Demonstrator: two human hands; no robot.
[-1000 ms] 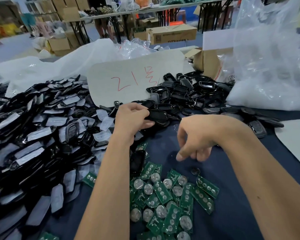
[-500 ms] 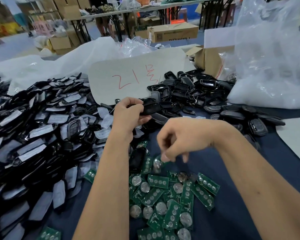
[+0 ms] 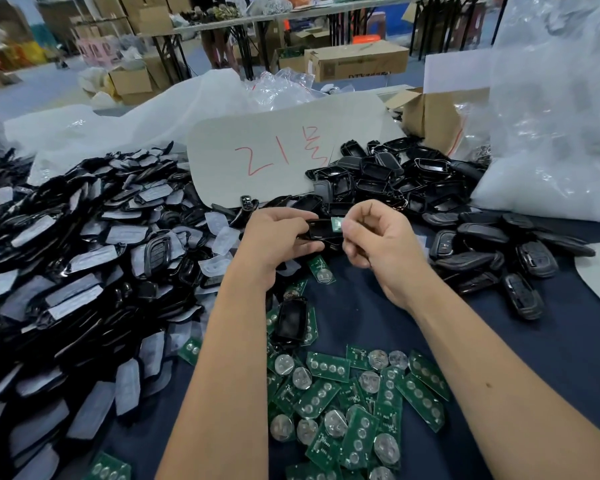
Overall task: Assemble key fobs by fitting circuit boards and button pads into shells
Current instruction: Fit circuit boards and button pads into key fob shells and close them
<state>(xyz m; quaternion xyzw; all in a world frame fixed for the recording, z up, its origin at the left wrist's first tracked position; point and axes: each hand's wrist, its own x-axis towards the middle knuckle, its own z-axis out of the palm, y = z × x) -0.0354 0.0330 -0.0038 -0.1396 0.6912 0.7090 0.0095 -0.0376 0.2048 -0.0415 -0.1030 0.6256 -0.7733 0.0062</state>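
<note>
Left hand (image 3: 274, 237) gripping a black shell (image 3: 317, 230) by its near end, held level above the dark blue table (image 3: 551, 358). Right hand (image 3: 378, 237) pinching a green circuit board (image 3: 336, 223) at the shell's open face, touching it. Below, loose circuit boards (image 3: 354, 403) scattered between the forearms. At left, a heap of shells with grey button pads (image 3: 66, 254); behind, empty shells (image 3: 395, 178) and a card marked in red (image 3: 281, 154).
</note>
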